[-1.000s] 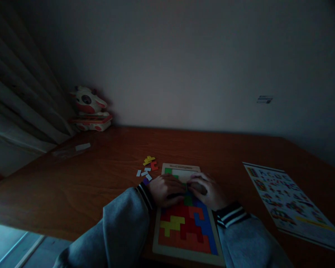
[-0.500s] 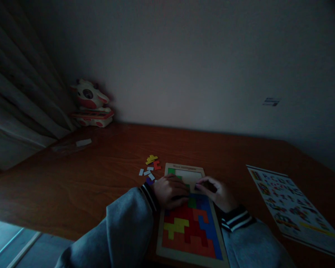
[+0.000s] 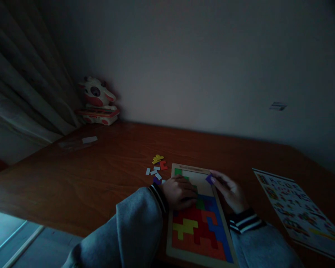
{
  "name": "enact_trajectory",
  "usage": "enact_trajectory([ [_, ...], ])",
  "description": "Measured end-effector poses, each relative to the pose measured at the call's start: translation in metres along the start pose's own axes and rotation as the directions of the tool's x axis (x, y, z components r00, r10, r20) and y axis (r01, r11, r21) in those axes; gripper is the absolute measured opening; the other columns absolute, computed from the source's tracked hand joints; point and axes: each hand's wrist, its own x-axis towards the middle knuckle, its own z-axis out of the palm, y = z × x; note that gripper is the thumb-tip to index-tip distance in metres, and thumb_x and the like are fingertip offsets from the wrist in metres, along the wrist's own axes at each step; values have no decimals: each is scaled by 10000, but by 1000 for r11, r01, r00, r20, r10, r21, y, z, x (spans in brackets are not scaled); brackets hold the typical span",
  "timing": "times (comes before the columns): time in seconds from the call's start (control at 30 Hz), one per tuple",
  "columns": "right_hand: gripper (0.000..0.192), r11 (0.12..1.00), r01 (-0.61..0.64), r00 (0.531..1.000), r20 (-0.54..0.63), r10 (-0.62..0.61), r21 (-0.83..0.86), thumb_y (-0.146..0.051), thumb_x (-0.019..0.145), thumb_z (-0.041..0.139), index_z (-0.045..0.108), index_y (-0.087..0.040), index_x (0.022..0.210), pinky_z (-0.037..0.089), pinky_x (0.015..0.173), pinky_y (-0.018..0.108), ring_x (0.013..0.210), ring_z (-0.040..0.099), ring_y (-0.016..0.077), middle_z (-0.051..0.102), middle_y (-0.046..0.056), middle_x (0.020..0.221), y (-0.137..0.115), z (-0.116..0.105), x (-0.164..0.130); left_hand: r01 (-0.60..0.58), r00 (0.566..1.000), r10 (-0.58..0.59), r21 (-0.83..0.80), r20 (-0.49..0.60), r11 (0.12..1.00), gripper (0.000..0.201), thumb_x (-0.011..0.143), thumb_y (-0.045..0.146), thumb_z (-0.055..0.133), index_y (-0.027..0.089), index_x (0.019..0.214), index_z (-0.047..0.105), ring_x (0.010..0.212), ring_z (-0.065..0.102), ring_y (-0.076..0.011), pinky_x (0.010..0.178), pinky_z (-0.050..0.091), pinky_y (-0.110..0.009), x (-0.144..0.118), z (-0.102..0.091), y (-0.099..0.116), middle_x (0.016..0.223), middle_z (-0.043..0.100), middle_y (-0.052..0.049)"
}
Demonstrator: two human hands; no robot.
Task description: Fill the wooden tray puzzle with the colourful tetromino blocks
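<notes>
Between thumb and fingers my right hand (image 3: 229,189) pinches a purple puzzle piece (image 3: 210,179), raised over the upper right of a wooden puzzle board (image 3: 171,238). My left hand (image 3: 179,192) lies flat on the board's left side, fingers stretched over the pieces and hiding some of them. Red, orange, yellow (image 3: 187,226), blue and green pieces fill the lower part of the board. At its top, a pale area (image 3: 197,178) shows beside green pieces along the left.
Left of the board lie loose yellow pieces (image 3: 157,159), a red piece (image 3: 163,165), several small white pieces (image 3: 154,172) and a purple one (image 3: 156,180). A printed sheet (image 3: 301,214) lies at right. A cow-shaped toy keyboard (image 3: 99,102) stands at the back left, near a curtain (image 3: 30,82).
My right hand has lifted the purple piece up and tilted it into clearer view. My left hand stays on the board. The whole view has shifted slightly.
</notes>
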Motion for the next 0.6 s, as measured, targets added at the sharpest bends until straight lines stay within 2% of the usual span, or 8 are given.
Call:
enact_trajectory([
  [0.1,462,1000,-21,1000,2,21,-11,-527,794,670,679,-231,1149,524,970,445,1133,638,275,694,90,1212,2,-1,0,9,1000,-9,11,13,1000,250,947,362,506,216,1019,696,1054,641,-181,935,418,-346,-1,0,1,1112,723,-31],
  [0.33,418,999,-31,999,-22,32,18,-540,731,718,704,-213,990,565,891,425,1024,683,273,743,94,1063,0,0,0,34,999,-34,24,10,999,237,943,359,513,220,1003,696,1048,641,-170,934,411,-340,-1,0,4,1109,723,-19],
  [0.43,419,999,-50,998,-36,50,13,-538,714,732,697,-210,972,578,855,415,963,700,267,751,94,1016,0,0,0,35,999,-35,43,-8,998,239,946,343,497,221,1015,690,1041,636,-182,908,406,-351,0,-2,5,1085,729,-23],
  [0.6,408,1000,-15,999,-43,14,-21,-555,709,728,711,-205,918,582,835,417,915,710,271,760,96,960,-1,1,0,90,996,-88,107,-23,990,231,942,325,492,223,1003,690,972,637,-173,822,420,-341,1,-5,6,1060,726,-25],
])
